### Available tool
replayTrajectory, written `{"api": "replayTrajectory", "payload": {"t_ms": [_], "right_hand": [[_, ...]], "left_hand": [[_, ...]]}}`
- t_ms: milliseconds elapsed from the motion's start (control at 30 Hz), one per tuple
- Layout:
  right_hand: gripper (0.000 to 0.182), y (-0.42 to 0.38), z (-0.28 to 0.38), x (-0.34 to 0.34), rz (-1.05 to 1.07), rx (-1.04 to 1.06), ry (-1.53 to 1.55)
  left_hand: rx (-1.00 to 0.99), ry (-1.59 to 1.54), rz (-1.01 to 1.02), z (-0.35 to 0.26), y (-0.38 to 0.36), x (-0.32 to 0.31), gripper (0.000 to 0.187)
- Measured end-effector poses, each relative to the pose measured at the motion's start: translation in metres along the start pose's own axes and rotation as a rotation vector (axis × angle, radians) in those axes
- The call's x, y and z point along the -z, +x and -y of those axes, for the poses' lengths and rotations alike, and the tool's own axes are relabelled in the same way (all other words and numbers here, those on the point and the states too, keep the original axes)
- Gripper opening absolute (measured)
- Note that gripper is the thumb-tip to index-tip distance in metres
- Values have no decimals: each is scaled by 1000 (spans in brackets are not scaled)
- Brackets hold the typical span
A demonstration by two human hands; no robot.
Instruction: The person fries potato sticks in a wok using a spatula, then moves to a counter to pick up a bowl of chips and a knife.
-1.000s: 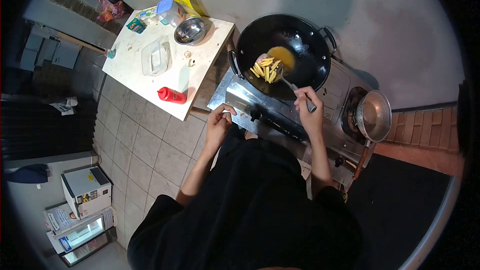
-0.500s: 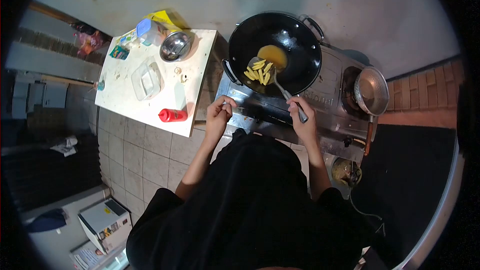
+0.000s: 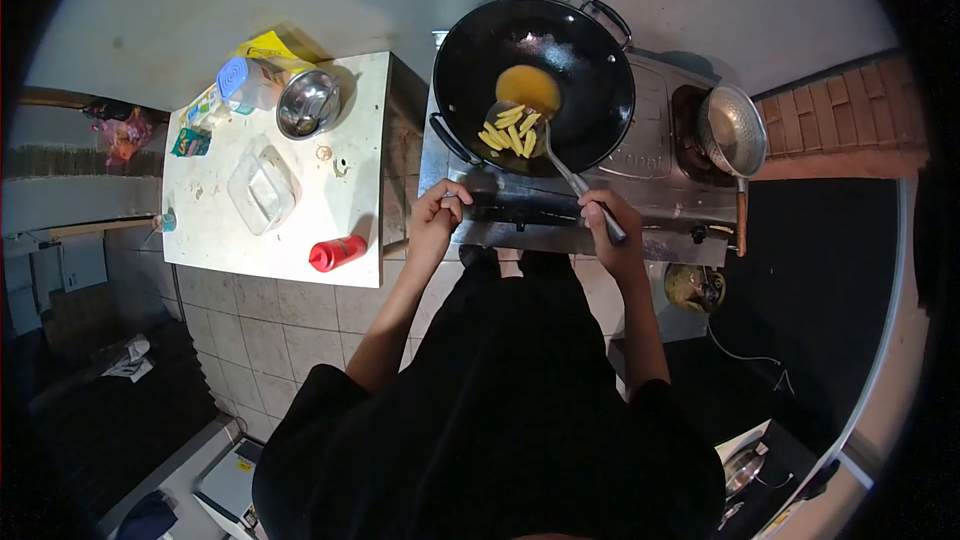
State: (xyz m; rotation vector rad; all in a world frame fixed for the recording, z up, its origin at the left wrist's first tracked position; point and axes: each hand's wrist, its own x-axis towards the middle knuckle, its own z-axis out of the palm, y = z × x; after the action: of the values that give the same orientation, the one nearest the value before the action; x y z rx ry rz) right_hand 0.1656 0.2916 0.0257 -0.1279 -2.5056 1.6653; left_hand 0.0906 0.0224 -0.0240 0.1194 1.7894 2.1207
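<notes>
Pale yellow fries (image 3: 510, 129) heaped on a metal skimmer (image 3: 560, 165) over the black wok's (image 3: 590, 110) amber oil (image 3: 529, 89). Right hand (image 3: 610, 230) closed around the skimmer handle. Left hand (image 3: 438, 212) curled shut at the stove's (image 3: 650, 140) front edge; contents impossible to tell.

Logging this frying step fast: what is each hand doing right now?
Left hand: closed on the front edge of the steel stove.
Right hand: closed around the handle of the long metal spatula that holds yellow fries.

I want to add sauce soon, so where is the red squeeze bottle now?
In the head view, the red squeeze bottle lies on its side at the near edge of the white table, left of the steel stove, beside the clear plastic container.
</notes>
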Motion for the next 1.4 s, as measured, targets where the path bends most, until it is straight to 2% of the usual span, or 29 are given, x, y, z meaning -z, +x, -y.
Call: {"api": "replayTrajectory", "payload": {"t_ms": [100,200,267,467,600,967,1400], "right_hand": [[13,5,-6,-2,-60,152,-26],[13,9,-9,6,-20,122,-77],[9,13,-12,8,42,-70,14],[10,30,-30,16,72,21,88],[9,38,-32,22,124,10,167],[10,47,-41,52,207,171,99],[11,51,-43,62,267,137,67]], "left_hand": [[-21,23,-10,-4,1,0,36],[-20,50,-60,-8,2,-5,36],[-43,42,-98,-13,2,-9,37],[-56,36,-208,-5,-2,-33,36],[-59,37,-248,1,-4,-50,37],[-26,2,-280,10,-18,-69,38],[-56,-30,-362,10,-32,-69,38]]}}
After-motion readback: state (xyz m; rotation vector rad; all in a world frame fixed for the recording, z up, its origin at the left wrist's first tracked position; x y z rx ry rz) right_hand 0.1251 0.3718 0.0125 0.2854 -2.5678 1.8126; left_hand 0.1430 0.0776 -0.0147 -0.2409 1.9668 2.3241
